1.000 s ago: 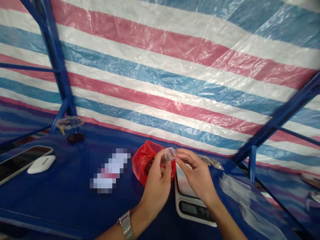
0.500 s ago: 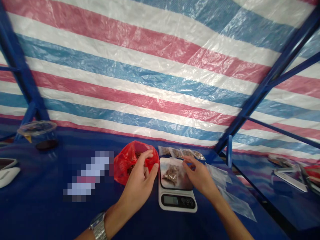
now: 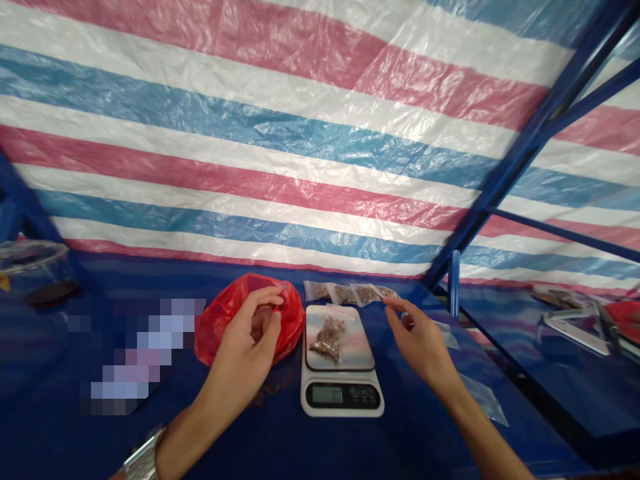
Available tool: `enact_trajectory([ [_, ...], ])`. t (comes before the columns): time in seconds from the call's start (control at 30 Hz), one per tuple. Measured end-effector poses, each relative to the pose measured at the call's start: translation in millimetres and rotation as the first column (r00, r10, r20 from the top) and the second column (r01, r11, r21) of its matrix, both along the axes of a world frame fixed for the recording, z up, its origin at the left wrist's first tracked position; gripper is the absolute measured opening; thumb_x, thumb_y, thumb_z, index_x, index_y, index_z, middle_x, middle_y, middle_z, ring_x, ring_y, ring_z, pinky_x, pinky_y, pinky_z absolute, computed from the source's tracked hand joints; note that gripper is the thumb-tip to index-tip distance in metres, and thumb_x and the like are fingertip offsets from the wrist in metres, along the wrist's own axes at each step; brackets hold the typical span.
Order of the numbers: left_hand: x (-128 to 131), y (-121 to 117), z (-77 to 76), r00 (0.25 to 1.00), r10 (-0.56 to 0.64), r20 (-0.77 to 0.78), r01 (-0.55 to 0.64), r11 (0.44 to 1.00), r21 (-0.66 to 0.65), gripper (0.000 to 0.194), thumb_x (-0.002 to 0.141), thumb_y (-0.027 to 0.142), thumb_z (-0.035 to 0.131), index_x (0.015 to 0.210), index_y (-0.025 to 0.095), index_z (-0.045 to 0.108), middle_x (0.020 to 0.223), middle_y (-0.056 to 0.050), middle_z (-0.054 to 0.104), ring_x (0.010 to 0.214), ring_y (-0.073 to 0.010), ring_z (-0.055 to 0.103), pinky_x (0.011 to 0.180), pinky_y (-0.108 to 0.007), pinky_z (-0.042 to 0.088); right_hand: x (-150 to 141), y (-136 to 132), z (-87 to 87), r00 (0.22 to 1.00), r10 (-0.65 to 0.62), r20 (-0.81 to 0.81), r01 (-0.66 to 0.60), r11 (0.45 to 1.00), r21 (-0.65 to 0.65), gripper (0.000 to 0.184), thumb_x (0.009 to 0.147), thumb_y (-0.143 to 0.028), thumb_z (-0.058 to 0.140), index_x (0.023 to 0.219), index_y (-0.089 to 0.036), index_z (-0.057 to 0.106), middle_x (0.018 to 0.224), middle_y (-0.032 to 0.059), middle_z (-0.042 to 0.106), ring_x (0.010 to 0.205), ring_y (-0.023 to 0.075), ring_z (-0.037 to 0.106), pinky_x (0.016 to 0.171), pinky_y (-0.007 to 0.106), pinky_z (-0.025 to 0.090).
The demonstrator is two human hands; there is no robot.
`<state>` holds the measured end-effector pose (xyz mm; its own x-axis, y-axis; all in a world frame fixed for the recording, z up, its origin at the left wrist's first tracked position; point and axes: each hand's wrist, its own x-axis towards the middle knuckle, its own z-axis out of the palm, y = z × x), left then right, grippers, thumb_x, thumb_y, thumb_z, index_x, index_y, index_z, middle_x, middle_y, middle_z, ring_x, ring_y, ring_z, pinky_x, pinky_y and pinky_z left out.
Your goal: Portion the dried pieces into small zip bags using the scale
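Observation:
My left hand is over the open red plastic bag, thumb and forefinger apart and the other fingers curled. It hides much of the bag's inside. A small clear bag of brown dried bits lies on the pan of a white digital scale, whose display appears to read 0.0. Off the scale's right side, my right hand hovers with fingers loosely bent and apart, nothing visible in them. Its fingertips are close to a row of several small filled bags behind the scale.
Flat clear bags lie right of my right forearm. Brown crumbs dot the blue table. A clear plastic tub stands at far left. Behind are a striped tarp and a blue metal frame.
My right hand has moved right, away from the scale's pan. My left hand has shifted left over the red bag, and the bag's opening has changed shape. The view has turned slightly right.

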<state>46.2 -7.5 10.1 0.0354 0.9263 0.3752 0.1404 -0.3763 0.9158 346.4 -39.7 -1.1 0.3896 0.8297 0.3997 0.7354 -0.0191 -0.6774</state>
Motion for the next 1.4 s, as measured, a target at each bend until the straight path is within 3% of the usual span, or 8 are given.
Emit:
enact_trajectory([
  [0.2, 2, -3, 13.8, 0.996, 0.052, 0.069, -0.055, 0.998, 0.041, 0.020, 0.093, 0.035, 0.063, 0.108, 0.022, 0.063, 0.118, -0.005, 0.067, 0.100, -0.0192, 0.071, 0.083, -0.029, 0.058, -12, 2, 9.0, 0.999, 0.040, 0.003, -0.040, 0.999, 0.007, 0.045, 0.090, -0.048, 0.051, 0.114, -0.019, 0.077, 0.100, 0.0106, 0.078, 0.080, 0.0255, 0.068, 0.076, 0.038, 0.052],
  [0.47, 11, -7, 15.4, 0.997, 0.047, 0.064, -0.051, 0.998, 0.048, 0.016, 0.095, 0.031, 0.061, 0.108, 0.023, 0.063, 0.110, -0.003, 0.065, 0.093, -0.0153, 0.069, 0.080, -0.026, 0.057, -23, 4, 11.4, 0.987, 0.159, -0.031, -0.162, 0.981, -0.104, 0.038, 0.095, -0.047, 0.050, 0.104, -0.023, 0.078, 0.104, 0.0077, 0.081, 0.085, 0.0266, 0.072, 0.079, 0.036, 0.053],
  [0.8, 11, -8, 7.3, 0.998, -0.023, -0.051, 0.025, 0.999, 0.032, 0.017, 0.097, 0.032, 0.055, 0.110, 0.024, 0.063, 0.104, -0.003, 0.070, 0.092, -0.0178, 0.070, 0.078, -0.028, 0.055, -39, 8, -0.3, 0.981, 0.194, 0.012, -0.190, 0.969, -0.155, 0.027, 0.092, -0.043, 0.058, 0.103, -0.025, 0.077, 0.092, 0.0045, 0.079, 0.071, 0.0230, 0.069, 0.069, 0.034, 0.049],
  [1.03, 17, -9, -1.6, 0.984, -0.059, -0.170, 0.071, 0.995, 0.065, 0.020, 0.099, 0.035, 0.053, 0.109, 0.023, 0.065, 0.106, -0.005, 0.071, 0.089, -0.0193, 0.067, 0.084, -0.033, 0.053, -61, 13, 3.4, 0.936, 0.264, -0.231, -0.264, 0.964, 0.033, 0.029, 0.088, -0.042, 0.063, 0.107, -0.022, 0.069, 0.092, 0.0029, 0.072, 0.055, 0.0139, 0.044, 0.055, 0.029, 0.039],
  [1.13, 24, -11, -1.8, 0.986, -0.070, -0.154, 0.070, 0.998, -0.004, 0.034, 0.096, 0.042, 0.060, 0.124, 0.022, 0.062, 0.115, -0.007, 0.071, 0.088, -0.0200, 0.068, 0.086, -0.035, 0.054, -79, 7, 17.5, 0.878, 0.397, -0.267, -0.369, 0.917, 0.152, 0.024, 0.091, -0.042, 0.062, 0.105, -0.022, 0.063, 0.092, 0.0018, 0.066, 0.060, 0.0129, 0.043, 0.059, 0.028, 0.040],
  [1.2, 29, -12, -1.5, 0.982, -0.162, -0.098, 0.156, 0.985, -0.068, 0.039, 0.095, 0.046, 0.062, 0.126, 0.022, 0.062, 0.118, -0.008, 0.072, 0.093, -0.0214, 0.069, 0.087, -0.035, 0.055, -92, 3, 26.6, 0.850, 0.460, -0.258, -0.420, 0.886, 0.196, 0.017, 0.093, -0.038, 0.060, 0.102, -0.023, 0.058, 0.087, -0.0004, 0.061, 0.064, 0.0134, 0.044, 0.063, 0.027, 0.041],
  [1.3, 31, -11, -1.7, 0.967, -0.256, -0.008, 0.255, 0.963, -0.090, 0.032, 0.097, 0.046, 0.059, 0.114, 0.021, 0.067, 0.110, -0.006, 0.075, 0.096, -0.0224, 0.071, 0.086, -0.033, 0.055, -104, -1, 32.6, 0.836, 0.496, -0.234, -0.456, 0.866, 0.207, 0.012, 0.095, -0.034, 0.058, 0.102, -0.024, 0.054, 0.086, -0.0012, 0.059, 0.069, 0.0143, 0.048, 0.067, 0.027, 0.043],
  [1.4, 27, -9, -3.6, 0.978, -0.211, -0.010, 0.210, 0.977, -0.039, 0.027, 0.098, 0.044, 0.059, 0.107, 0.021, 0.069, 0.104, -0.004, 0.075, 0.099, -0.0219, 0.070, 0.089, -0.032, 0.054, -109, 1, 29.9, 0.832, 0.497, -0.245, -0.461, 0.867, 0.191, 0.022, 0.095, -0.034, 0.059, 0.114, -0.024, 0.054, 0.091, -0.0004, 0.063, 0.069, 0.0144, 0.051, 0.068, 0.028, 0.045],
])
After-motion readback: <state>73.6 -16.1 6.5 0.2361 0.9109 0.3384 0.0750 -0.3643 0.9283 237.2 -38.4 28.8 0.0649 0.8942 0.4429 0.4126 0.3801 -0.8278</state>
